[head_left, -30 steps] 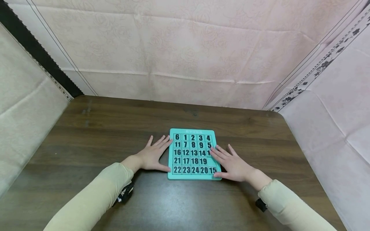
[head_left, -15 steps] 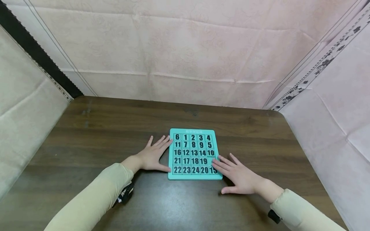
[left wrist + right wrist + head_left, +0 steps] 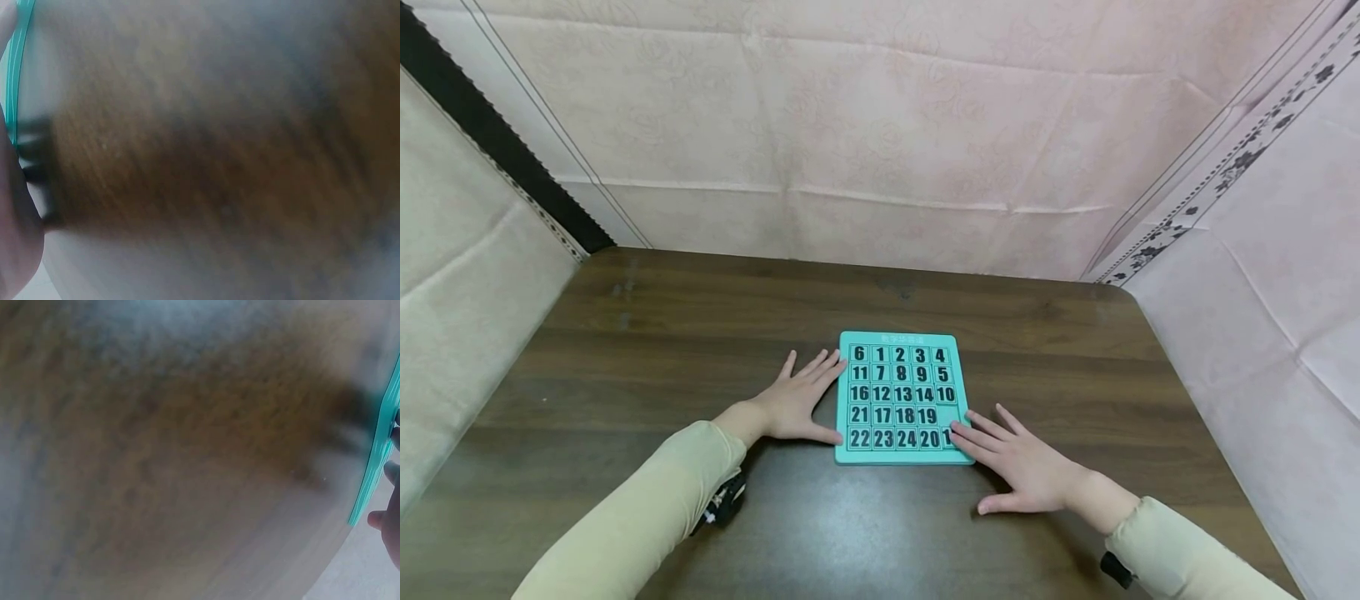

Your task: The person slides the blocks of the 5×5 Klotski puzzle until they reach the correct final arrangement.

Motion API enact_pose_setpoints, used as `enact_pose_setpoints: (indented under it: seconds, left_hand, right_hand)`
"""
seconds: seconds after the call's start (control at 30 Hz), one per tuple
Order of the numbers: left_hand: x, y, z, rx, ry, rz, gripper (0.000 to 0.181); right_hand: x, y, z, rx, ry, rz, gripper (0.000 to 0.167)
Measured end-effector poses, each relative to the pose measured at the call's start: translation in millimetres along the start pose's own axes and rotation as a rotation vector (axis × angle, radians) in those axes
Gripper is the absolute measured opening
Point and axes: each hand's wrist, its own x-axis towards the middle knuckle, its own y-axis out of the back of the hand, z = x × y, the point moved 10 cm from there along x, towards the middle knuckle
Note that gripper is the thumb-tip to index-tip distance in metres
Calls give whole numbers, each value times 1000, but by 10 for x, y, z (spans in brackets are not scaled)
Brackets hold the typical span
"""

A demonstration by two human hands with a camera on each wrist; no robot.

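Observation:
A teal number board (image 3: 891, 457) lies flat on the table, with black numbers on square tiles in five rows. The fourth row shows 21, 17, 18, 19 and a gap at its right end. With fingers spread, the left hand (image 3: 793, 407) touches the board's left edge with fingertips and thumb. At the lower right, the right hand (image 3: 1030, 467) rests its fingertips over the last tile of the bottom row, partly hiding it; its thumb points out over the table. Both wrist views catch the board's teal edge (image 3: 14, 75) beside part of each hand.
The brown wooden table (image 3: 737, 317) has rounded far corners. Pale patterned cloth (image 3: 887, 142) hangs behind it and at both sides, with a black strip (image 3: 512, 133) at the left. Each wrist wears a dark device.
My right hand has moved down and right along the board's right side, uncovering 5 and 10; its thumb has left the board. My left hand stays in place.

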Motion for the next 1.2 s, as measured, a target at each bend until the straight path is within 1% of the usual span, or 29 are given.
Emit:
enact_pose_setpoints:
  seconds: [0.2,0.47,0.73,0.9,1.0,1.07,1.2]
  left_hand:
    - [6,-17,-15,0,5,-1,111]
    - [13,-24,-18,-2,6,-3,111]
    - [23,-35,-35,1,14,-9,113]
    - [30,-46,-47,9,18,-14,113]
    - [28,-41,-43,6,15,-13,112]
    - [24,-36,-34,4,10,-10,112]
    - [16,-30,-28,8,9,-8,112]
  right_hand:
    - [47,-25,75,17,-42,-32,86]
    - [103,-55,174,51,-105,-103,86]
    - [153,-65,262,55,-137,-112,86]
    - [156,-85,278,60,-144,-121,87]
    - [167,-69,259,60,-142,-111,87]
    - [186,-56,216,54,-126,-100,88]
    - [241,-41,55,40,-49,-75,88]
